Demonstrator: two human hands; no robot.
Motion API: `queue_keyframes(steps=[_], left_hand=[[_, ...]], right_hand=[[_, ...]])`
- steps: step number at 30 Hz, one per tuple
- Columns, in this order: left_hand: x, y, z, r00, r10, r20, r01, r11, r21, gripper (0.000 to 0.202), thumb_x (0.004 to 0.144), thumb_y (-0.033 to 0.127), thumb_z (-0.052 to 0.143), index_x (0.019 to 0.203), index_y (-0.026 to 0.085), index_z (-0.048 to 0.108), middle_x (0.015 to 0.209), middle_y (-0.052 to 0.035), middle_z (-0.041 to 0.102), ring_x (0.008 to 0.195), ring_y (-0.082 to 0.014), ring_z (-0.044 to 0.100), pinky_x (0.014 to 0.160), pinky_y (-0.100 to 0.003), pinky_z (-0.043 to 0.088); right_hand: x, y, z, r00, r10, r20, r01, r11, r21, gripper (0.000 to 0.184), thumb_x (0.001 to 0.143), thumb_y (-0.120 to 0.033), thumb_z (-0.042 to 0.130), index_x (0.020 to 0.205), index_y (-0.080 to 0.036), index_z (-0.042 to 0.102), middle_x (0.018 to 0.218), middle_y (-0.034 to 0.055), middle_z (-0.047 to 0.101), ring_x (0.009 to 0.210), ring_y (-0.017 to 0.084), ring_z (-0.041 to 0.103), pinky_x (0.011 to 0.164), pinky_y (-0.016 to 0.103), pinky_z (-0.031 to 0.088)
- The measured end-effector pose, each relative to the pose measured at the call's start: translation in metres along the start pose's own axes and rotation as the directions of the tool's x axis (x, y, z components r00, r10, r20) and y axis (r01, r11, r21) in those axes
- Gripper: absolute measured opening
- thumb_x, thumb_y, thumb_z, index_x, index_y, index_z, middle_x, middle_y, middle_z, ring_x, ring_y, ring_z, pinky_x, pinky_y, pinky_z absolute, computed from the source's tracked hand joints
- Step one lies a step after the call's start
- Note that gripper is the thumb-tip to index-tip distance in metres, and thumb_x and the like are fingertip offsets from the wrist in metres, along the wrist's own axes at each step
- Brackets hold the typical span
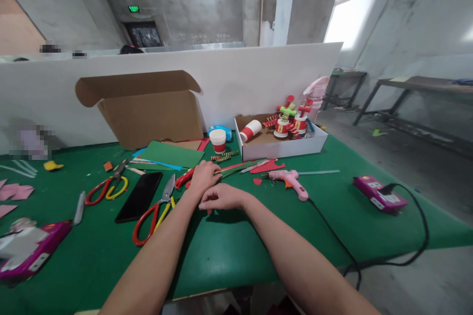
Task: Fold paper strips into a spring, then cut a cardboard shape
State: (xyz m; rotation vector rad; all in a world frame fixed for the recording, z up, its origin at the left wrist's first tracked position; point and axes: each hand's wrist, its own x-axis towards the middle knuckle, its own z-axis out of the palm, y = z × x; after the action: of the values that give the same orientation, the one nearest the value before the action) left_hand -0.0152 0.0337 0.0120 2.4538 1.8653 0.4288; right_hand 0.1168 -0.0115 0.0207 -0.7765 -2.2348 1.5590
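My left hand (204, 177) lies palm down with bent fingers at the near end of a green paper strip (240, 167); what is under them is hidden. A red piece (184, 177) shows beside that hand. My right hand (225, 197) is just nearer to me, its fingers curled towards the thumb above the green tabletop (221, 251). Whether it pinches anything small, I cannot make out. Right of both hands lie a craft knife (254, 166), red paper scraps (269, 165) and a pink glue gun (290, 178) with a clear stick in its back.
Red-and-yellow-handled scissors (150, 222), a black phone (139, 197) and a second pair (107, 189) lie left. Behind are green sheets (173, 154), a paper cup (218, 141) and a white box (284, 148) of crafted figures. A black cord (332, 238) runs to a purple box (379, 194).
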Motion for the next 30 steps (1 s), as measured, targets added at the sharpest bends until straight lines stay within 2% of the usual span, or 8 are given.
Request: queue_keyframes(steps=[5,10,15,18,20,22,25,30], left_hand=[[-0.004,0.000,0.000,0.999,-0.028,0.020,0.028,0.999,0.025,0.013,0.078,0.021,0.058,0.079,0.023,0.070,0.091,-0.0072,0.069,0.093,-0.0252,0.055,0.078,-0.034,0.042],[-0.006,-0.001,-0.007,0.998,-0.040,-0.044,0.037,0.998,-0.059,0.015,0.080,0.018,0.052,0.076,0.022,0.065,0.084,-0.0052,0.069,0.088,-0.0228,0.057,0.077,-0.032,0.042],[-0.011,-0.006,-0.020,0.990,-0.041,-0.132,0.012,0.977,-0.213,0.015,0.080,0.019,0.049,0.078,0.022,0.064,0.081,-0.0032,0.069,0.079,-0.0189,0.059,0.072,-0.029,0.043],[-0.013,-0.005,-0.024,0.983,-0.056,-0.173,0.002,0.954,-0.299,0.013,0.079,0.020,0.050,0.077,0.021,0.063,0.078,-0.0016,0.069,0.074,-0.0172,0.060,0.069,-0.027,0.043],[-0.012,-0.004,-0.025,0.980,-0.084,-0.180,0.011,0.928,-0.371,0.011,0.078,0.023,0.052,0.073,0.021,0.062,0.074,-0.0006,0.068,0.071,-0.0164,0.059,0.067,-0.027,0.043],[-0.011,-0.004,-0.025,0.976,-0.133,-0.171,0.040,0.887,-0.461,0.010,0.075,0.025,0.054,0.069,0.021,0.060,0.071,0.0002,0.067,0.069,-0.0161,0.059,0.066,-0.026,0.044],[-0.010,-0.003,-0.024,0.971,-0.201,-0.131,0.083,0.793,-0.604,0.011,0.072,0.029,0.057,0.065,0.020,0.058,0.066,0.0013,0.065,0.065,-0.0152,0.058,0.063,-0.026,0.044],[-0.009,-0.002,-0.026,0.976,-0.210,-0.057,0.088,0.620,-0.780,0.017,0.068,0.037,0.058,0.067,0.019,0.057,0.059,0.0032,0.058,0.054,-0.0119,0.052,0.056,-0.024,0.042]], right_hand=[[0.001,0.001,0.001,0.999,0.039,-0.016,-0.037,0.996,0.086,0.011,0.079,-0.026,0.066,0.077,-0.016,0.068,0.058,-0.0053,0.062,0.053,0.006,0.048,0.054,0.018,0.035],[0.000,0.001,-0.003,0.998,0.068,0.001,-0.067,0.973,0.221,0.014,0.079,-0.029,0.065,0.080,-0.015,0.067,0.059,-0.0051,0.062,0.045,0.004,0.041,0.046,0.017,0.030],[-0.002,0.002,-0.012,0.986,0.107,-0.129,-0.059,0.941,0.334,0.017,0.075,-0.031,0.069,0.077,-0.015,0.066,0.057,-0.0038,0.062,0.043,0.004,0.041,0.044,0.017,0.029],[0.000,0.007,-0.019,0.926,0.184,-0.329,-0.042,0.917,0.396,0.012,0.077,-0.026,0.066,0.074,-0.015,0.065,0.055,-0.0038,0.061,0.040,0.003,0.038,0.040,0.017,0.028],[0.002,0.011,-0.024,0.846,0.272,-0.459,-0.036,0.888,0.459,0.011,0.077,-0.023,0.064,0.070,-0.015,0.065,0.054,-0.0038,0.060,0.038,0.003,0.038,0.038,0.016,0.027],[0.004,0.015,-0.027,0.772,0.356,-0.527,-0.019,0.841,0.541,0.012,0.078,-0.020,0.061,0.068,-0.015,0.064,0.055,-0.0029,0.061,0.038,0.003,0.039,0.037,0.015,0.028],[0.005,0.015,-0.030,0.724,0.457,-0.516,0.013,0.739,0.673,0.016,0.082,-0.019,0.056,0.071,-0.014,0.066,0.058,-0.0006,0.063,0.039,0.003,0.042,0.039,0.014,0.033],[0.005,0.010,-0.031,0.712,0.572,-0.407,0.092,0.499,0.862,0.022,0.091,-0.019,0.049,0.075,-0.013,0.062,0.064,0.0024,0.066,0.042,0.004,0.048,0.041,0.014,0.040]])
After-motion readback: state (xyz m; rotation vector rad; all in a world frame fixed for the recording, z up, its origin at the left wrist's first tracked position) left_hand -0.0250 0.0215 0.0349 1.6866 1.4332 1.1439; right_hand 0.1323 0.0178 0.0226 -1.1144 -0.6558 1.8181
